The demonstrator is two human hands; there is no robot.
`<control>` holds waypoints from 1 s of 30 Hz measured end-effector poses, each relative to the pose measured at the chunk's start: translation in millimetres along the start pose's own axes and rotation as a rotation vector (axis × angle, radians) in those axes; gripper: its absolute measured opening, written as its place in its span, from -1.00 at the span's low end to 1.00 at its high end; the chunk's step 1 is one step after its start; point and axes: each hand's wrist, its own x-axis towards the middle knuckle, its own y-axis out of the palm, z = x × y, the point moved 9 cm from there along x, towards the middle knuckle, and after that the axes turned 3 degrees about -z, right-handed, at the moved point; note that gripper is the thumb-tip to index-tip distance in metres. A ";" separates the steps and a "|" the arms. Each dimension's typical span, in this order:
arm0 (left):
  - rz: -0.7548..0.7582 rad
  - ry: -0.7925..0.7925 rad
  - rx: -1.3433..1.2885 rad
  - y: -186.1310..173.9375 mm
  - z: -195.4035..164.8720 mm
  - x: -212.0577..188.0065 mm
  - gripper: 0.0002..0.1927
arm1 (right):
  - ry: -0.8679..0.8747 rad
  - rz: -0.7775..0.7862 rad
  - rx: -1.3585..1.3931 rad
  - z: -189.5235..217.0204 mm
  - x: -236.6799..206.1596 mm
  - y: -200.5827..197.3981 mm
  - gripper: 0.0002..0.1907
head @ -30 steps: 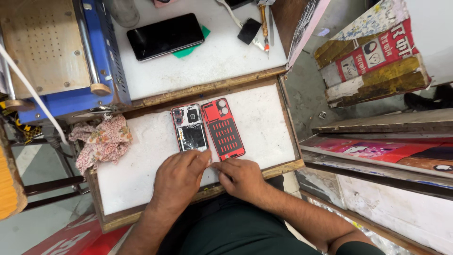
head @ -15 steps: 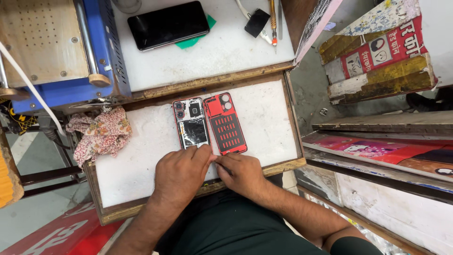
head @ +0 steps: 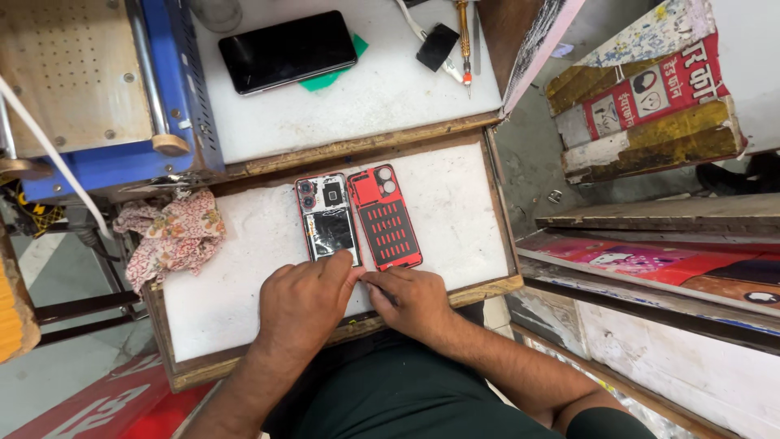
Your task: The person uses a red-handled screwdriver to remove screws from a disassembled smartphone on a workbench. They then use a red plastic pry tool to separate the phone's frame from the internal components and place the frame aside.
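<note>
An opened phone (head: pixel 327 218) with bare insides lies face down on the white tray (head: pixel 244 268). Its red back cover (head: pixel 387 218) lies right beside it, inner side up. My left hand (head: pixel 302 299) rests palm down, its fingertips pressing the phone's lower end. My right hand (head: pixel 413 301) sits next to it with fingers pinched at the gap between the phone's and the cover's lower edges. A dark sliver shows between those fingers; I cannot tell if it is a tool.
A floral cloth (head: pixel 171 234) hangs over the tray's left rim. On the upper white bench lie a black phone (head: pixel 286 50), a screwdriver (head: pixel 464 36) and a small black piece (head: pixel 439 45). A blue machine (head: pixel 97 97) stands left; printed boxes (head: pixel 650 97) and boards fill the right.
Both hands stay at the phone's lower end; my left fingertips have crept slightly right over it. The view has shifted a little.
</note>
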 end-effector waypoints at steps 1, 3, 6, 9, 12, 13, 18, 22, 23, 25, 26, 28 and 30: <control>-0.030 0.011 -0.022 -3.5 -0.8 -1.6 -0.77 | -0.029 -0.013 -0.004 3.6 -1.0 -2.1 -0.81; -0.096 0.091 -0.099 -9.5 -6.7 -2.4 -0.70 | -0.084 -0.059 -0.022 9.2 -0.6 -7.1 -0.81; -0.066 0.112 -0.134 -7.1 -6.9 -3.7 -0.75 | -0.010 0.014 -0.026 3.3 -0.1 -1.3 -0.80; -0.044 0.044 -0.031 -4.3 1.3 -2.5 -0.80 | 0.003 0.008 0.003 3.6 0.9 -1.6 -0.82; -0.202 0.195 -0.194 -21.0 -10.3 -5.5 -0.71 | -0.047 -0.033 -0.001 10.0 1.0 -5.6 -0.82; -0.156 0.145 -0.168 -16.4 -7.0 -4.3 -0.79 | -0.007 -0.009 0.012 7.8 -0.6 -4.0 -0.82; -0.186 0.112 -0.148 -19.9 -6.1 -6.3 -0.68 | 0.001 -0.009 0.004 8.2 1.0 -0.8 -0.82; -0.005 0.062 -0.043 -4.3 -1.7 -7.5 -0.80 | 0.021 0.022 -0.014 7.3 1.4 4.2 -0.83; 0.075 -0.017 0.065 3.0 6.7 -6.9 -0.73 | 0.043 0.044 -0.013 5.8 0.9 6.0 -0.81; -0.162 0.179 -0.037 -21.4 -10.1 -11.9 -0.76 | 0.036 0.055 -0.024 7.6 2.1 6.4 -0.81; -0.275 0.287 -0.090 -32.8 -18.8 -16.3 -0.63 | 0.016 0.039 -0.036 10.1 3.9 4.5 -0.83; -0.256 0.271 -0.142 -32.1 -18.4 -16.0 -0.74 | 0.026 0.038 -0.033 13.0 1.2 2.1 -0.82; -0.256 0.222 -0.165 -31.8 -15.1 -14.6 -0.80 | 0.046 0.053 -0.005 13.9 1.9 0.7 -0.77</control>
